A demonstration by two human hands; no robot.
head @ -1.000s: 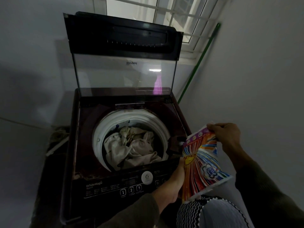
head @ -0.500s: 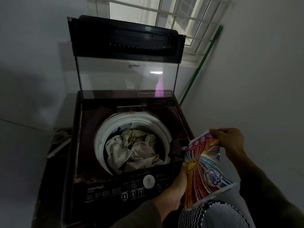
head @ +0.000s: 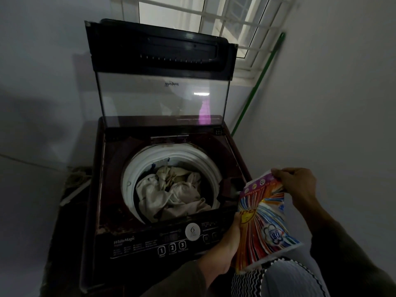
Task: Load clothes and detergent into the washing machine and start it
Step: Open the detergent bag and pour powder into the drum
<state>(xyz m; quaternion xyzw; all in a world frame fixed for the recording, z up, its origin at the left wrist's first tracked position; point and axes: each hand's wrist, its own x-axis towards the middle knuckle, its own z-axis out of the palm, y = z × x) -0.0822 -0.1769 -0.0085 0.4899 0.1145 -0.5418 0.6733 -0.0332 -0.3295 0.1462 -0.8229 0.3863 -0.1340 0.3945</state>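
A dark top-loading washing machine [head: 111, 189] stands with its glass lid [head: 162, 99] raised upright. Pale crumpled clothes [head: 171, 196] lie inside the white-rimmed drum [head: 137, 168]. A colourful striped detergent packet [head: 263, 224] is held at the machine's front right corner, beside a small dark compartment [head: 230, 186]. My left hand [head: 227, 247] grips the packet's left side from below. My right hand [head: 296, 182] pinches its top right corner. The control panel [head: 171, 243] with numbered buttons runs along the front.
A green pole [head: 257, 82] leans in the right corner by a barred window [head: 214, 22]. White walls close in on the left and right. A black-and-white zigzag patterned cloth [head: 278, 277] shows at the bottom, below the packet.
The packet and both hands have sunk slightly in the view and the camera has tilted a little. The grip on the packet is unchanged.
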